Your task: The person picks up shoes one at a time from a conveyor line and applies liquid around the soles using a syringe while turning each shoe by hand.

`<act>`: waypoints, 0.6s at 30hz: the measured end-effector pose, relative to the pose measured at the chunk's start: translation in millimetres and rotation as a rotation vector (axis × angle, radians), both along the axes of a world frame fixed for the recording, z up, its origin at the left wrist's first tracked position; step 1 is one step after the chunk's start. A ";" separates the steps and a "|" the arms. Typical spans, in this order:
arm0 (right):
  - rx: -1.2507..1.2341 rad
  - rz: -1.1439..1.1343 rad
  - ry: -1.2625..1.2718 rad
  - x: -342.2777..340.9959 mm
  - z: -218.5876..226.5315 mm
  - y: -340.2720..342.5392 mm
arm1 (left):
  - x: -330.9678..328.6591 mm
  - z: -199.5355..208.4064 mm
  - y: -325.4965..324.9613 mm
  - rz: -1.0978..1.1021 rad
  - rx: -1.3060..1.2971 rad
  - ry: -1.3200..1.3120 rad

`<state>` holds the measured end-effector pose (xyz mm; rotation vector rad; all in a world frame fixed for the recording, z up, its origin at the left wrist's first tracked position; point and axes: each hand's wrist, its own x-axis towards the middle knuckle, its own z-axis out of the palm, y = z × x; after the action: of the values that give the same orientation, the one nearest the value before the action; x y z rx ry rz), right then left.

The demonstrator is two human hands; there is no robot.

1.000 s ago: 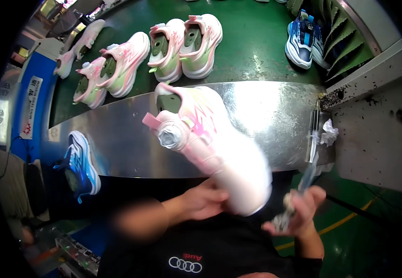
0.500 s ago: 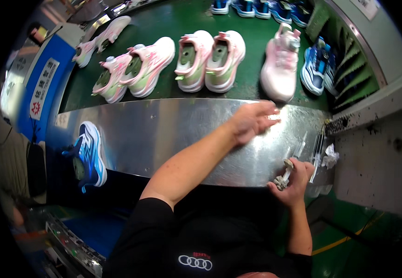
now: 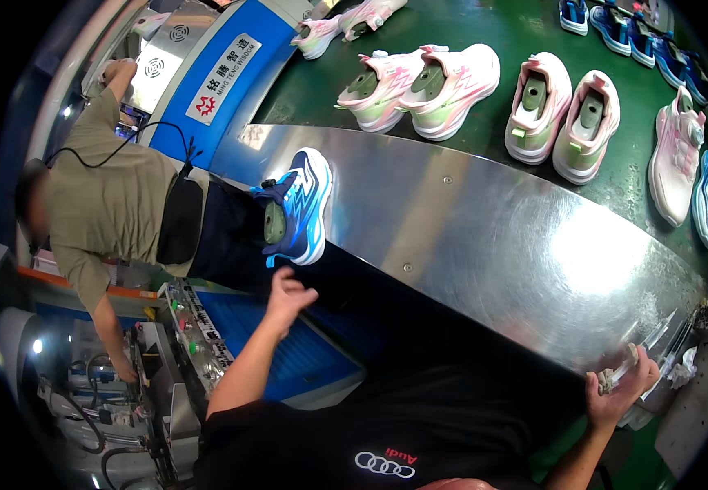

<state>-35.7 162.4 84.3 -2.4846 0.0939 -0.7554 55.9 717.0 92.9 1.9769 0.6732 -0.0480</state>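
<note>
My left hand (image 3: 290, 299) is just below the heel of a blue sneaker (image 3: 300, 214), its fingers apart and holding nothing. This single sneaker has a white sole and a green insert inside. It rests at the left end of the metal ledge (image 3: 485, 237), its heel towards me. At the right end of the ledge, my right hand (image 3: 622, 392) is closed around a small white stick-like tool (image 3: 611, 378) with lumpy greyish ends. Beside that hand lie a few thin clear tubes or sticks (image 3: 659, 331) and a crumpled white tissue (image 3: 684, 369).
Pink sneakers (image 3: 452, 90) stand in pairs on the green surface (image 3: 501, 33) beyond the ledge, with blue sneakers (image 3: 615, 33) farther right. A co-worker in a khaki shirt (image 3: 117, 204) stands at the left by machinery (image 3: 158, 384). A blue machine housing (image 3: 207, 73) adjoins the ledge.
My view has turned left. My left hand has moved from the ledge near a pink sneaker to below the blue sneaker. My right hand still grips the white tool.
</note>
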 end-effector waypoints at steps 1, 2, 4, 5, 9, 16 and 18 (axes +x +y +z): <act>0.028 0.001 -0.009 0.7 0.0 2.2 | 7.6 -0.2 10.5 -0.027 -0.009 -0.127; 0.052 -0.005 -0.022 2.1 -0.8 4.3 | 24.3 0.8 15.4 -0.062 -0.023 -0.258; 0.063 0.003 -0.012 2.2 -3.3 7.4 | 48.9 17.9 7.5 -0.062 -0.052 -0.256; 0.063 -0.002 -0.006 -0.1 -2.9 5.8 | 62.2 24.3 -4.2 -0.014 -0.090 -0.399; 0.135 -0.016 -0.063 -6.8 -2.5 3.7 | 93.7 29.7 -18.0 -0.081 -0.208 -0.588; 0.073 0.015 -0.039 11.1 21.8 14.1 | 61.9 47.9 -78.2 -0.420 -0.382 -0.531; 0.059 0.020 -0.011 8.9 24.4 17.9 | 52.8 58.6 -127.3 -0.546 -0.290 -0.596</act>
<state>-26.8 180.3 108.7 -2.4219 0.0857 -0.7475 108.6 589.7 151.5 1.7124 -0.2532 0.1047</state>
